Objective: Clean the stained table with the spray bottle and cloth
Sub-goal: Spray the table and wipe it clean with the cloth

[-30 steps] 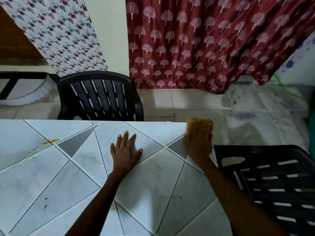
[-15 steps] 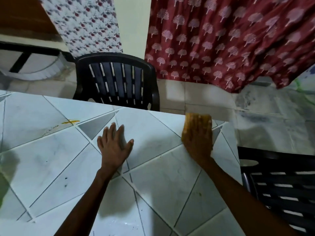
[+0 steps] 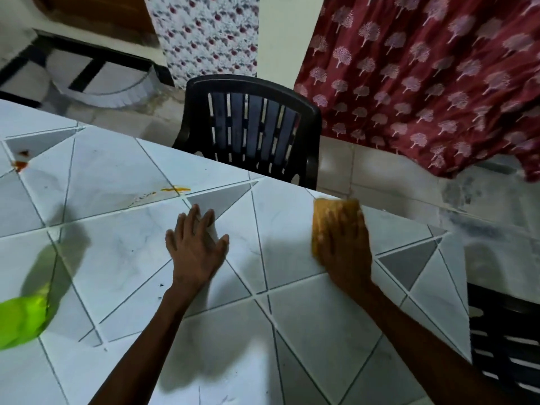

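Tiled table (image 3: pixel 292 331), white with grey triangles and dark grout lines, filling the lower view; tiled floor (image 3: pixel 380 171) beyond its far edge.

Cloth (image 3: pixel 336 213): orange-yellow, lying flat near the far edge of the table, toward its right corner. Right hand (image 3: pixel 343 252): laid palm-down on top of the cloth, fingers extended and pressing it to the tiles; far end of the cloth showing past the fingertips.

Left hand (image 3: pixel 194 248): flat on bare tile, fingers spread, holding nothing, well apart from the cloth.

Yellow stain (image 3: pixel 175 189): on the tiles left of and beyond the left hand, with a faint smear trailing toward the near side. Red-brown stains (image 3: pixel 22 159): at the far left of the table.

Green object (image 3: pixel 20 323): blurred, at the left edge of the table; cannot tell what it is.

Black plastic chair (image 3: pixel 254 130): behind the far edge of the table. Second black chair (image 3: pixel 502 340): just beside the right edge. Red curtain (image 3: pixel 423 77) with pale tree print: upper right. White patterned curtain (image 3: pixel 207 33): upper centre.
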The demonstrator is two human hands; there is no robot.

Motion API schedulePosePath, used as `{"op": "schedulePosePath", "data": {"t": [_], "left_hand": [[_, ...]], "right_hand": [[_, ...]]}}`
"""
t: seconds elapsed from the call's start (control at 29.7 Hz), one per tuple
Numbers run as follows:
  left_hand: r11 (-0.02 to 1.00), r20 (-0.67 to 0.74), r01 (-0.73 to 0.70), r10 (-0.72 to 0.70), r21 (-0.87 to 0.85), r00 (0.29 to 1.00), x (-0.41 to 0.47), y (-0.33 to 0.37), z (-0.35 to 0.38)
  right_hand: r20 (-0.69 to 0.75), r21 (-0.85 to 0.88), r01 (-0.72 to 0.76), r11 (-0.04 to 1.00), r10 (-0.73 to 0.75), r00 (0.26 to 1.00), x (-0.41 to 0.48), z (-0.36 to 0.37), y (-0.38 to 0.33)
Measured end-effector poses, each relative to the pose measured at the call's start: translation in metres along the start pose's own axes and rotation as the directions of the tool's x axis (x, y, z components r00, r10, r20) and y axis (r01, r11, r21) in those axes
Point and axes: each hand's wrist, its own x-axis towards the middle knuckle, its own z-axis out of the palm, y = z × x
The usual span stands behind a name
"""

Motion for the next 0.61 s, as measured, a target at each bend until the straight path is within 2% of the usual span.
{"op": "schedulePosePath", "data": {"t": [0.03, 0.1, 0.17, 0.2, 0.24, 0.3, 0.34, 0.37, 0.4, 0.44, 0.51, 0.54, 0.61], "left_hand": [[1.0, -0.009, -0.007, 0.007, -0.014, 1.0, -0.003, -0.001, 0.0], [1.0, -0.041, 0.001, -0.002, -0.015, 0.999, -0.009, -0.008, -0.001], [0.999, -0.083, 0.051, -0.051, 0.0, 0.995, -0.015, -0.021, -0.005], [0.997, -0.095, 0.073, -0.072, 0.008, 0.993, -0.019, -0.029, -0.006], [0.995, -0.112, 0.095, -0.093, 0.012, 0.989, -0.022, -0.036, -0.007], [0.995, -0.144, 0.101, -0.096, 0.026, 0.985, -0.03, -0.051, -0.012], [0.995, -0.148, 0.09, -0.085, 0.029, 0.985, -0.033, -0.059, -0.015], [0.997, -0.147, 0.071, -0.066, 0.034, 0.987, -0.035, -0.066, -0.017], [0.998, -0.143, 0.05, -0.044, 0.036, 0.989, -0.037, -0.07, -0.019], [0.999, -0.15, 0.036, -0.031, 0.028, 0.988, -0.04, -0.074, -0.021], [1.0, -0.198, 0.025, -0.023, 0.004, 0.98, -0.045, -0.071, -0.028], [0.999, -0.231, 0.036, -0.04, -0.02, 0.972, -0.049, -0.068, -0.033], [0.993, -0.259, 0.087, -0.106, -0.085, 0.96, -0.055, -0.067, -0.036]], "right_hand": [[-0.028, 0.006, -0.083, 0.997, 0.083, 0.996, 0.03, 0.003, -0.023], [-0.036, 0.03, -0.055, 0.998, 0.056, 0.998, 0.081, 0.009, -0.085], [0.004, 0.039, 0.141, 0.989, -0.141, 0.99, 0.095, 0.012, -0.149], [0.009, 0.023, 0.269, 0.963, -0.27, 0.963, 0.086, 0.014, -0.17], [0.043, -0.014, 0.417, 0.909, -0.416, 0.908, 0.069, 0.014, -0.181], [0.116, -0.018, 0.663, 0.748, -0.658, 0.744, 0.025, 0.01, -0.17], [0.122, 0.017, 0.738, 0.674, -0.734, 0.668, 0.009, 0.006, -0.152], [0.137, 0.064, 0.771, 0.633, -0.771, 0.622, -0.001, 0.001, -0.132], [0.129, 0.073, 0.77, 0.634, -0.772, 0.623, 0.0, -0.002, -0.11], [0.111, 0.053, 0.729, 0.682, -0.73, 0.675, 0.009, -0.001, -0.095], [0.079, 0.014, 0.508, 0.861, -0.507, 0.858, 0.043, 0.004, -0.095], [0.077, 0.018, 0.367, 0.93, -0.368, 0.927, 0.062, 0.008, -0.115], [0.066, 0.038, 0.217, 0.975, -0.219, 0.973, 0.087, 0.016, -0.174]]}}
